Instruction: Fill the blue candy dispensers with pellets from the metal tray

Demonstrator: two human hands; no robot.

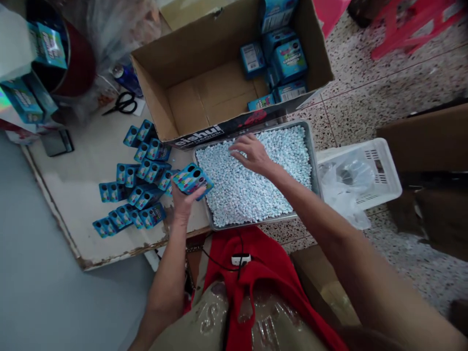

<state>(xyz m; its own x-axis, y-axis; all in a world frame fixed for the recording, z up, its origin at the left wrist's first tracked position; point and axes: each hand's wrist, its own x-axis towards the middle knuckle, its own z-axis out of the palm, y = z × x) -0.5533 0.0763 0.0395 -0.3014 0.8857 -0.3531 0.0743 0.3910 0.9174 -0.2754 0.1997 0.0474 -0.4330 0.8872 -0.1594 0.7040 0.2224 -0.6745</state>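
Note:
My left hand (183, 202) is closed around a few small blue candy boxes (193, 179), held together with their dark round holes facing up. They are at the left edge of a metal tray (315, 161) filled with pale blue and white candy pellets (256, 190). Over the pellets, near the tray's far side, hovers my right hand (252, 153), its thumb and fingers apart, with nothing visible between them. Beside my left hand, several more blue boxes with round holes (146, 170) stand in uneven rows on the table.
Behind the tray sits an open cardboard carton (190, 105) with blue packs (290, 58) at its right end. Scissors (126, 103), a phone (56, 142) and a dark red bucket (78, 58) are at the left. A white plastic basket (387, 170) with clear bags is on the right.

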